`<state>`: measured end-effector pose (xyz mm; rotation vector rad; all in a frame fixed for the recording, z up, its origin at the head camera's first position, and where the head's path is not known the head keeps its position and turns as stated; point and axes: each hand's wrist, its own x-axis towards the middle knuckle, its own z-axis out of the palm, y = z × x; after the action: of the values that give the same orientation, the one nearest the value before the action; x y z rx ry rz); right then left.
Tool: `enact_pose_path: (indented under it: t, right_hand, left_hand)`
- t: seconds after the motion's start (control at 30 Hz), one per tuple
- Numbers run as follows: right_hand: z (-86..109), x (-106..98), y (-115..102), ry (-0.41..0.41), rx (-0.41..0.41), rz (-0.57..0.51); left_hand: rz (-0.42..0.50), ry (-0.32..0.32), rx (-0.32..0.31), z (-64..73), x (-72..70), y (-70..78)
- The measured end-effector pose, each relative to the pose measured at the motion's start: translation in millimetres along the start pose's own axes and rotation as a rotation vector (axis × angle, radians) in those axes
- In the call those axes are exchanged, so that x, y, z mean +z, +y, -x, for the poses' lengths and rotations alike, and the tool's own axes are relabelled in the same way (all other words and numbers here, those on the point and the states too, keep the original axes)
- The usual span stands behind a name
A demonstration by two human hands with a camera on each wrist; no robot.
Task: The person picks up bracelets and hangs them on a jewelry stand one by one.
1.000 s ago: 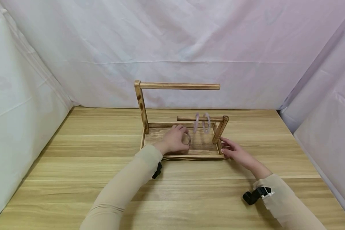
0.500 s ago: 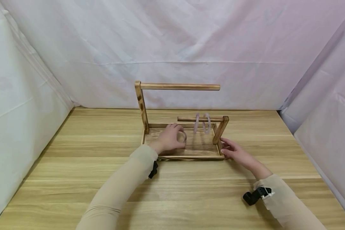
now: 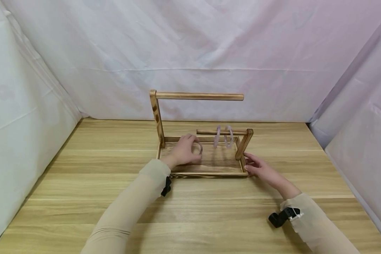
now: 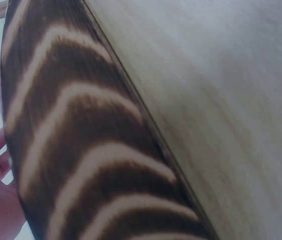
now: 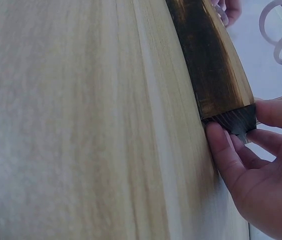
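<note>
A wooden jewellery stand (image 3: 209, 175) has a shallow tray base, with a high bar at the left and a lower bar at the right. My left hand (image 3: 183, 151) is over the tray, its fingers and thumb pinching a pale bangle (image 3: 201, 148). Two lilac bangles (image 3: 217, 137) hang from the lower bar (image 3: 206, 132). At the tray's right front corner, my right hand (image 3: 262, 170) grips the tray end between thumb and fingers, as the right wrist view shows. In the left wrist view the tray's dark-grained front wall (image 4: 91, 125) hides part of the left hand.
The stand rests on a light wood-grain table (image 3: 216, 218). Pale cloth drapes (image 3: 190, 42) close in the back and both sides. The high bar (image 3: 200, 96) runs behind and above the lower one, its right end free.
My left hand has moved left along the tray with the bangle, away from the hanging bangles. The right hand stays at the tray corner.
</note>
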<state>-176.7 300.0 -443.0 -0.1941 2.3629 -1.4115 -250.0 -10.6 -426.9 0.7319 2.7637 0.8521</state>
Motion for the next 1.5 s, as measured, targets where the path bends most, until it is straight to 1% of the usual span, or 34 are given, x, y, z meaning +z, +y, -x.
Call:
enact_pose_path:
  t: [0.23, 0.43, 0.57, 0.7, 0.93, 1.17, 1.3, 1.43, 1.5]
  right_hand:
    - [0.0, -0.1, 0.3, -0.005, 0.003, 0.000]
    - [0.3, 0.7, -1.6, -0.005, -0.001, 0.004]
    - [-0.1, 1.1, -1.4, -0.006, -0.012, 0.005]
    - [0.1, 0.7, -1.0, -0.004, -0.003, 0.001]
    - [-0.2, -0.5, -0.3, -0.003, 0.016, -0.017]
    - [0.2, -0.6, 0.1, -0.008, 0.012, -0.023]
    - [0.2, -0.3, -0.3, -0.005, 0.007, -0.020]
    - [0.0, -0.2, -0.7, -0.005, 0.009, -0.014]
    - [-0.1, -0.2, -0.4, -0.006, 0.011, -0.013]
  left_hand:
    - [0.034, 0.020, -0.030, 2.3, -5.3, -3.3]
    - [0.091, 0.055, -0.028, 2.4, -10.1, -6.0]
    - [0.123, 0.058, -0.031, 2.9, -13.0, -7.5]
    - [0.147, 0.057, -0.035, 3.3, -15.2, -9.1]
    - [0.160, 0.079, -0.010, 3.8, -17.2, -12.2]
    - [0.196, 0.081, -0.008, 5.2, -20.3, -13.3]
    - [0.208, 0.083, 0.015, 6.3, -21.5, -14.9]
    - [0.242, 0.073, 0.027, 8.6, -22.2, -16.1]
    - [0.276, 0.062, 0.025, 10.1, -23.2, -16.3]
